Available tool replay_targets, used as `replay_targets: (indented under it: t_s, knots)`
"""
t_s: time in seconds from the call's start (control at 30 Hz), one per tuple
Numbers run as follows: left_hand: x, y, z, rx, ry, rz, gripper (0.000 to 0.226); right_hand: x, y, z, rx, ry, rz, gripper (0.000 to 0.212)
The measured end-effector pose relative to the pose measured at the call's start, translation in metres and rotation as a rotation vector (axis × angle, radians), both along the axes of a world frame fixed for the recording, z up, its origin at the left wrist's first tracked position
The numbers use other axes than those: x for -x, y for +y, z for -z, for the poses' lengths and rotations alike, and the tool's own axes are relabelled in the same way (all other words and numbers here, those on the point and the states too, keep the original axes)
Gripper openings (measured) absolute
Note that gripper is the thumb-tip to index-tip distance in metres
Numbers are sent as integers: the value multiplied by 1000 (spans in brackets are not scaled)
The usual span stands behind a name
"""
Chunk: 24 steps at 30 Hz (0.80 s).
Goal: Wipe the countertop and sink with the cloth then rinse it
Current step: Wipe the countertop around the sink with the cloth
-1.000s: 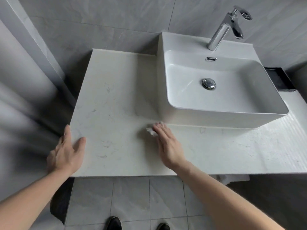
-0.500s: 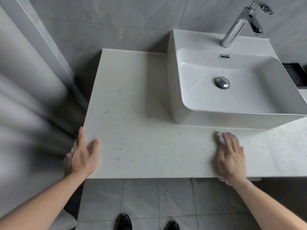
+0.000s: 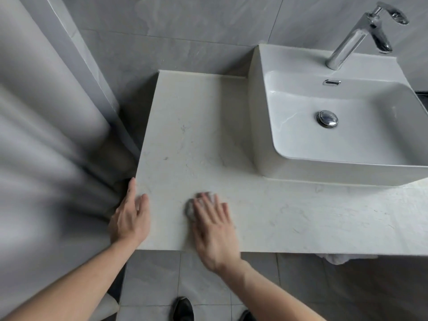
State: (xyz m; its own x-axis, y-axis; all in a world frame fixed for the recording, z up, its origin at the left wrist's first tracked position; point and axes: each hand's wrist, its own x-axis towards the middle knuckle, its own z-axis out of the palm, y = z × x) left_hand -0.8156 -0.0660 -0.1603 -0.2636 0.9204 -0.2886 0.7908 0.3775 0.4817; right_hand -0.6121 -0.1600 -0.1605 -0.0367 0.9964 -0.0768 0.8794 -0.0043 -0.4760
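A pale marble countertop (image 3: pixel 196 135) carries a white rectangular sink (image 3: pixel 342 133) at the right, with a chrome tap (image 3: pixel 356 38) behind it and a chrome drain plug (image 3: pixel 327 118) in the basin. My right hand (image 3: pixel 214 228) lies flat near the front edge, pressing a small grey-white cloth (image 3: pixel 190 210) onto the counter; only a crumpled bit of cloth shows past the fingers. My left hand (image 3: pixel 130 216) rests flat on the counter's front left corner, fingers apart, holding nothing.
Grey tiled walls stand behind and to the left of the counter. A blurred grey curtain-like surface (image 3: pixel 41 158) fills the left side. Below the front edge are grey floor tiles and two dark shoes (image 3: pixel 184 308). Something white (image 3: pixel 335 258) hangs under the counter at right.
My right hand has swept the cloth from in front of the sink leftward along the front of the counter, ending close to my left hand. The left hand stays on the corner.
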Motion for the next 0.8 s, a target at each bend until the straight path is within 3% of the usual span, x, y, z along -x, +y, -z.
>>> replay_targets:
  t_s: [0.13, 0.27, 0.5, 0.63, 0.7, 0.8]
  knots:
    - [6, 4, 7, -16, -85, -28, 61, 43, 2, 3, -20, -54, -170, 57]
    - [11, 5, 11, -31, -172, -25, 52, -6, -7, 9, -24, -82, -166, 60]
    - [15, 6, 11, -17, -269, -46, 48, -167, -41, 4, 41, -122, 428, 64]
    - [18, 9, 15, -13, -325, -79, 48, -164, -33, 7, 6, -66, 625, 55]
    - [19, 9, 14, -26, -355, -87, 48, -134, -23, 10, -37, -18, 514, 54]
    - [16, 9, 10, -37, -376, -91, 47, -68, -7, 10, -54, 53, 176, 60]
